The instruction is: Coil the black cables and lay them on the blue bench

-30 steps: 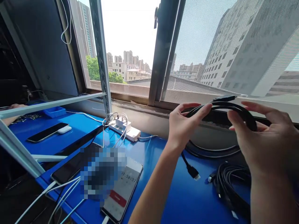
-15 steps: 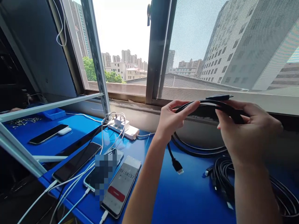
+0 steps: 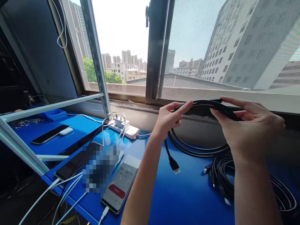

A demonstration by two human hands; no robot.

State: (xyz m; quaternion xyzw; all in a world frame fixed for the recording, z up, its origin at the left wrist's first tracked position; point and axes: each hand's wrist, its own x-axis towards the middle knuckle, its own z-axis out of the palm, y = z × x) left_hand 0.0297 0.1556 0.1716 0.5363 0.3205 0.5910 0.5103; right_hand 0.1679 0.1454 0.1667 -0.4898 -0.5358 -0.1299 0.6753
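Note:
A coiled black cable (image 3: 199, 153) is held up over the blue table, its lower loops hanging between my hands. My left hand (image 3: 172, 116) pinches the top of the coil at its left side, thumb over the strands. My right hand (image 3: 250, 125) grips the same coil at the right, the strands between thumb and fingers. One end of the cable, a black plug (image 3: 173, 165) with a pale tip, dangles below my left hand. Another coiled cable bundle (image 3: 222, 175) lies on the table beneath my right forearm, with plugs showing at its left side.
Several phones with white charging cables lie at the left, among them a phone showing a timer (image 3: 122, 184). A white power strip (image 3: 131, 132) sits by the window wall. A metal frame (image 3: 97, 53) and a blue tray (image 3: 55, 114) stand at the far left.
My left hand has shifted slightly left along with the dangling plug. My right fingers have moved over the plug on top of the coil, which was more exposed before.

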